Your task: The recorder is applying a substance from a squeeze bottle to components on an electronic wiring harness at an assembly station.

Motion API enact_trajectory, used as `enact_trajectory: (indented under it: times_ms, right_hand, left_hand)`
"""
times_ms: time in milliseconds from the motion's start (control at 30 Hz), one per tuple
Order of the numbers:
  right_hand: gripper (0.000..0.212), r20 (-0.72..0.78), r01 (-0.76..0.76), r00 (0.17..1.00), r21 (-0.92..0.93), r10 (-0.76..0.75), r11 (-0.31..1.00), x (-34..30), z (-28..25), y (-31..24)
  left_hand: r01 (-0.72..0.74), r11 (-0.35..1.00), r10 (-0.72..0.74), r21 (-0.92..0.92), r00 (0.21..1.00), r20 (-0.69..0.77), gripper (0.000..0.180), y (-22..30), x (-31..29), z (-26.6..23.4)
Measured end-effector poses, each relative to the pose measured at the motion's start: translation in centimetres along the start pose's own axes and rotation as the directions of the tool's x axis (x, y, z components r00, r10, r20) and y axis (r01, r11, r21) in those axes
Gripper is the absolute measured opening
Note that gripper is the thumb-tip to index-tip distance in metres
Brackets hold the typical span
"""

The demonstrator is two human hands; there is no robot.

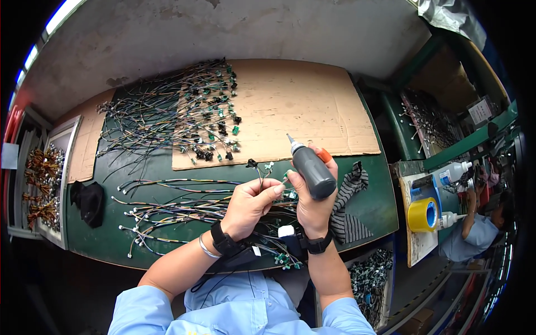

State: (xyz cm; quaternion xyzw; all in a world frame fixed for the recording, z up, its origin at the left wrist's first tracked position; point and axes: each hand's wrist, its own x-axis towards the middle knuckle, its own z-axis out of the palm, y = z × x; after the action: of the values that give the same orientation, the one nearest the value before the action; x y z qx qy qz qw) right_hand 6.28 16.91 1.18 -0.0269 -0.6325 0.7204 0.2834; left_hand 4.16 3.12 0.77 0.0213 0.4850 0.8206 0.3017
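In the middle of the table, my left hand [245,205] is closed in a pinch on the thin wires of a wire harness. Small connectors stick up beyond its fingers: a black connector [252,163] and a white connector [269,166]. My right hand [312,215] grips a dark grey squeeze bottle [314,174], its narrow nozzle tilted up and away to the left. That hand's thumb and fingertip also meet at a small green connector [287,175] close to my left fingertips. An orange cover [324,156] sits on one right finger. Under my hands lies a bundle of cable harnesses [184,204].
Many harnesses [184,117] with black and green connectors spread over cardboard [301,106] at the back. A striped cloth [350,204] lies at right, a black cloth [88,204] at left. Yellow tape [422,215] and bottles stand on a side shelf; a person [474,234] is beyond.
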Motion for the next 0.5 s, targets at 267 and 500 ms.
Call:
enact_trajectory:
  times_ms: [267,500]
  right_hand:
    - [0.052,-0.126,0.102,0.987,0.038,-0.096,0.994,-0.1,0.5,-1.1]
    - [0.068,-0.156,0.234,0.966,0.176,-0.207,0.956,-0.6,-0.7,0.0]
  left_hand:
    - [0.032,0.982,-0.046,-0.186,0.996,-0.071,0.013,0.3,0.4,-0.7]
    - [0.112,0.896,-0.111,-0.429,0.993,0.028,0.009,0.2,0.8,-2.0]
